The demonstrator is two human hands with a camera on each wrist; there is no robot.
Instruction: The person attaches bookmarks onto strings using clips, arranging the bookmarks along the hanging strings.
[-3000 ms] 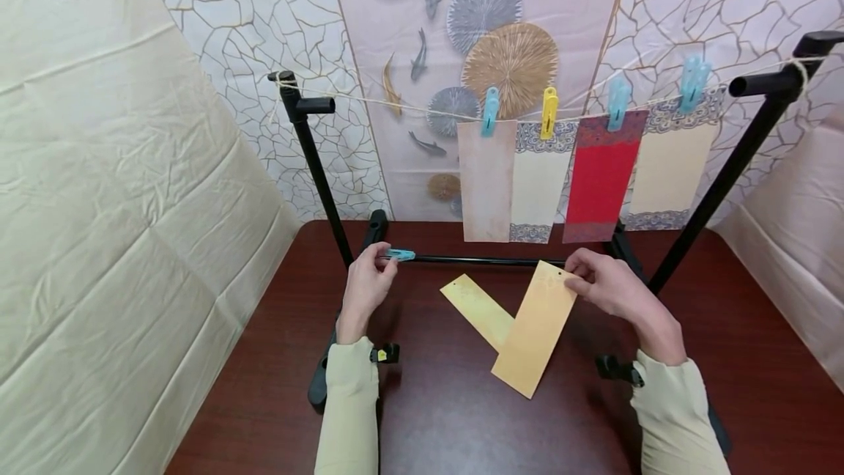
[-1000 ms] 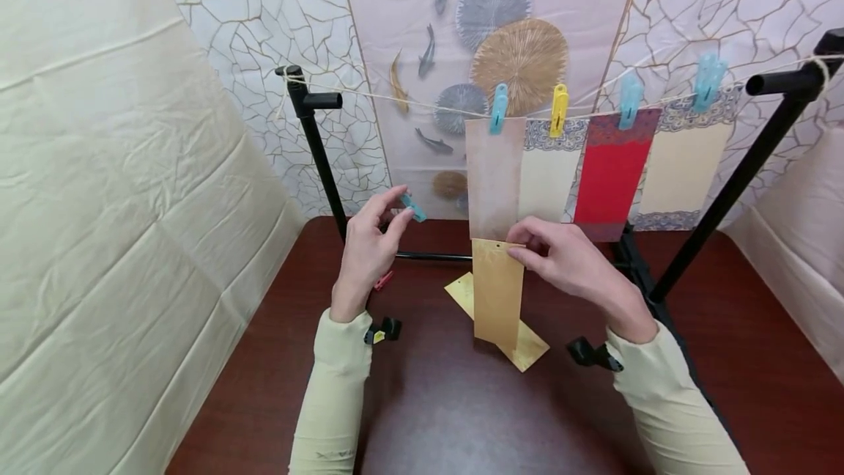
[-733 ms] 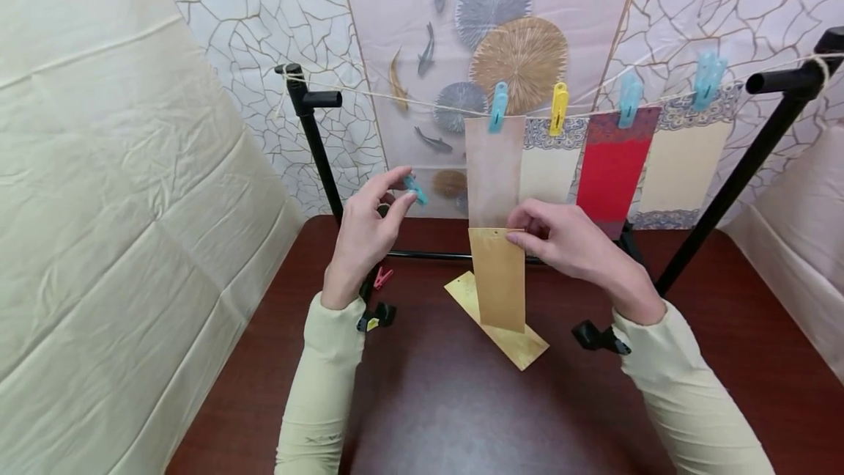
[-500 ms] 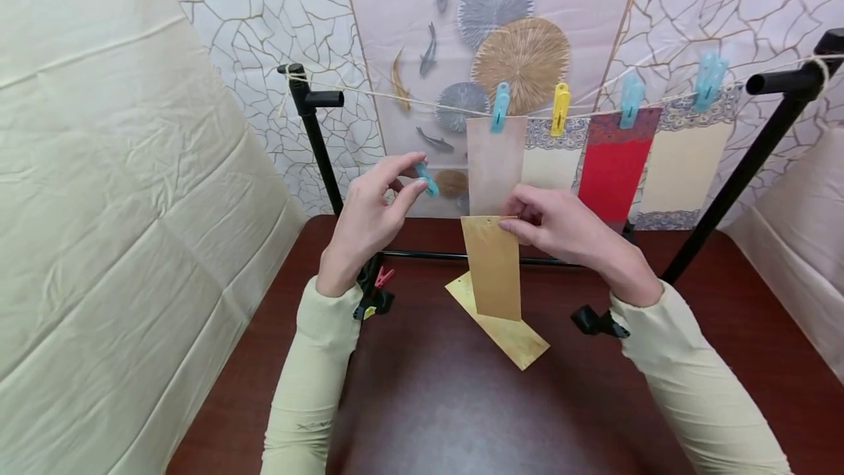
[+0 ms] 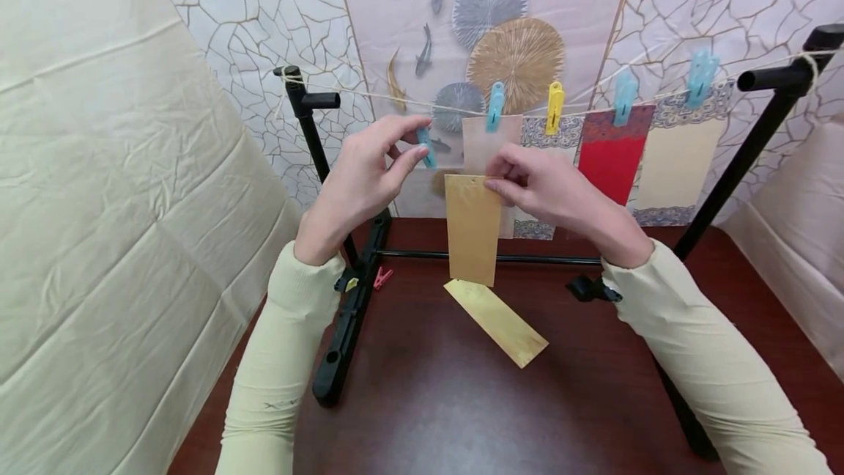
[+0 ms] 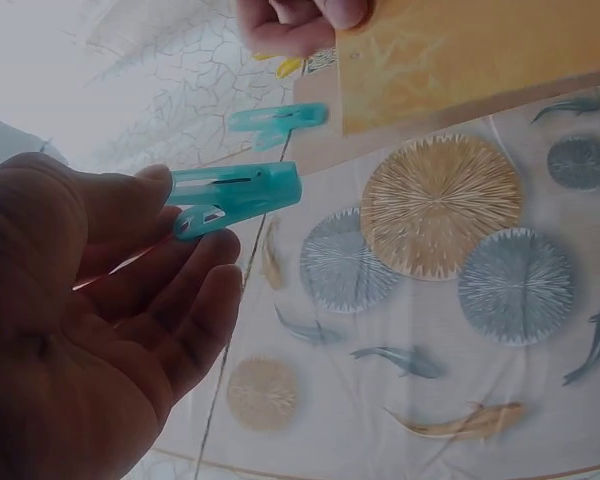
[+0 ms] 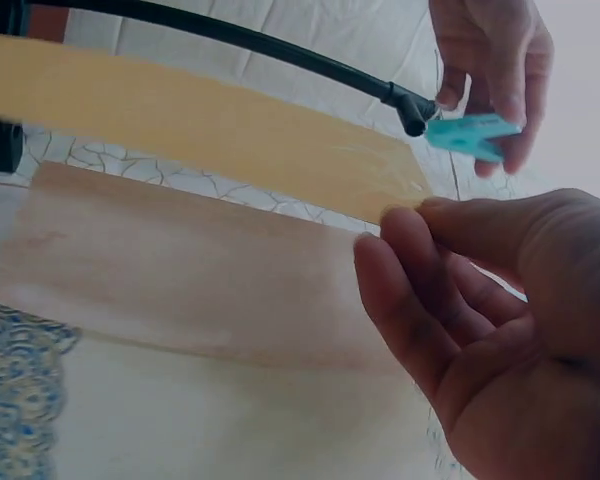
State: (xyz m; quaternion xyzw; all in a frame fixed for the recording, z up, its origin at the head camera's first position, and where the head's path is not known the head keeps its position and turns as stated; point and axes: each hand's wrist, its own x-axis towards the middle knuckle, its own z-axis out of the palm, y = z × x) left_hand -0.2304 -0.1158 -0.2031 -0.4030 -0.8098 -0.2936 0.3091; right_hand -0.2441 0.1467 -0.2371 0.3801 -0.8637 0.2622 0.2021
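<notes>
My left hand (image 5: 369, 167) pinches a light-blue clothespin (image 5: 426, 147) between thumb and fingers, its nose pointing away from the palm in the left wrist view. My right hand (image 5: 547, 185) pinches a golden-yellow paper strip (image 5: 472, 233) at its top right corner, close to a small punched hole. The strip hangs upright in front of a pale pink strip (image 5: 478, 139), overlapping it in the head view. That pink strip is held to the string (image 5: 389, 100) by another blue clothespin (image 5: 494, 106). A second yellow strip (image 5: 497, 321) lies slantwise on the table.
A yellow clothespin (image 5: 554, 108) and further blue ones hold a cream strip (image 5: 546, 229), a red strip (image 5: 612, 160) and a beige strip (image 5: 682, 160) on the line. Black rack posts (image 5: 315, 138) stand at both sides. A red clothespin (image 5: 382, 278) lies near the left foot (image 5: 339, 358).
The right hand has raised the golden strip from the tabletop area and moved it left. The left hand has risen with its clothespin towards the string, nearer the strip.
</notes>
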